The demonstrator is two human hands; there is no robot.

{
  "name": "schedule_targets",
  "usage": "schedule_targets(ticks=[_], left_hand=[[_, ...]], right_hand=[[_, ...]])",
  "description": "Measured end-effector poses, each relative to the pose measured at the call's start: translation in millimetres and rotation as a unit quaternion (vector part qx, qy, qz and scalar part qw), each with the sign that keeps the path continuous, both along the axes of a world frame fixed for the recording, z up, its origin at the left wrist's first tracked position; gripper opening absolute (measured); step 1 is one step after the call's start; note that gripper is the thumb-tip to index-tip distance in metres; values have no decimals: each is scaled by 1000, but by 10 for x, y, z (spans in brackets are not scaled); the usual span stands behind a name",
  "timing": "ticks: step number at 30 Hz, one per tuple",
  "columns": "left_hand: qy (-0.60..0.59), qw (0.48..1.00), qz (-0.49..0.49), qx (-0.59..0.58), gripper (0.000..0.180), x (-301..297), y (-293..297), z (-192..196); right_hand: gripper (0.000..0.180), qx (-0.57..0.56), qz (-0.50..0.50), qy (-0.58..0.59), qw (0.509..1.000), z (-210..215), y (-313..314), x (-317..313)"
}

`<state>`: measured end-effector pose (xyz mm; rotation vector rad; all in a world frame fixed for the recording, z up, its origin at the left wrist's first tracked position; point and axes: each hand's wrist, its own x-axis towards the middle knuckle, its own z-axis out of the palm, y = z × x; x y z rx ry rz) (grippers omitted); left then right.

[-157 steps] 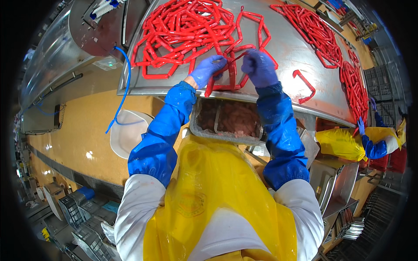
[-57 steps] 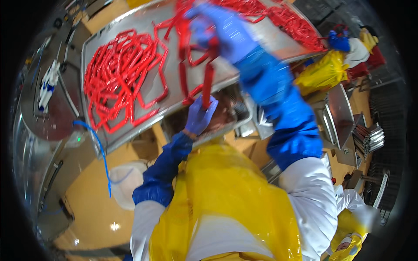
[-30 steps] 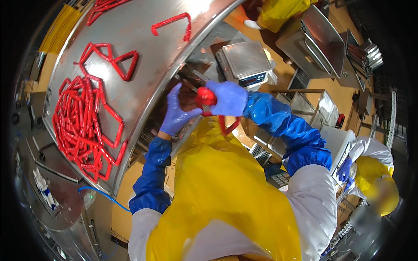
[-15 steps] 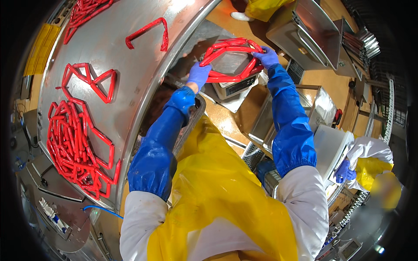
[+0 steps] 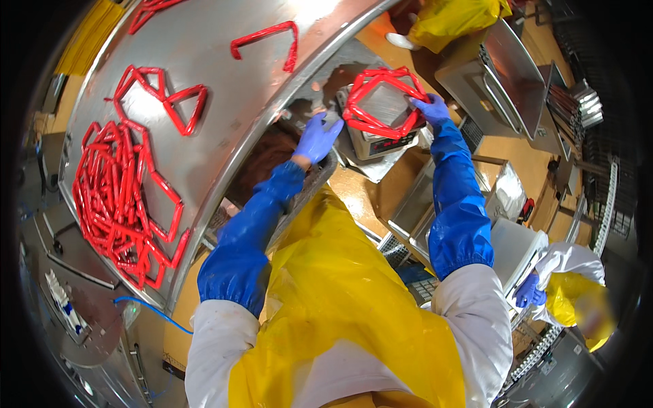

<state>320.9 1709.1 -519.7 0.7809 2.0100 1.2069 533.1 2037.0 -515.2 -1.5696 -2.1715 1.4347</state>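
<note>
A looped string of red sausage links (image 5: 367, 127) lies in a ring on the steel plate of a bench scale (image 5: 394, 102). My right hand (image 5: 432, 109), in a purple glove, has its fingers closed on the ring's right side. My left hand (image 5: 317, 138), gloved too, is apart from the links at the scale's left, fingers spread with nothing in them. On the steel table (image 5: 224, 88) at the left lie a heaped pile of red links (image 5: 122, 197), a looser zigzag string (image 5: 187, 119) joined to it, and a short bent piece (image 5: 294, 44).
A grey-rimmed bin (image 5: 316, 178) with dark red contents sits beneath my left forearm. Steel tubs (image 5: 503, 75) stand at the far right. A person in a yellow apron (image 5: 462, 20) is at the back; another person's purple-gloved hands (image 5: 529, 291) show at the right.
The ring of links has come down onto the scale. My left hand has let go of it and moved away to the left; my right hand remains at its side.
</note>
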Motion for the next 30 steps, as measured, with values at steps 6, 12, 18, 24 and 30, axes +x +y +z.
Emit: schedule_targets(ticks=[6,12,18,24,30], left_hand=[[110,959,258,37,42,-588,-2294,415],[96,974,204,1,41,-596,-2157,716],[115,992,55,-14,97,64,203,312],[23,998,41,-38,75,242,947,-94],[-53,998,10,-31,73,331,895,-196]], right_hand=[[92,190,-55,-133,971,-35,45,141],[61,118,-105,25,987,-516,212,219],[44,232,-201,156,939,-440,-315,78],[36,211,-204,218,931,-290,-667,164],[49,113,-180,188,959,-352,-488,241]])
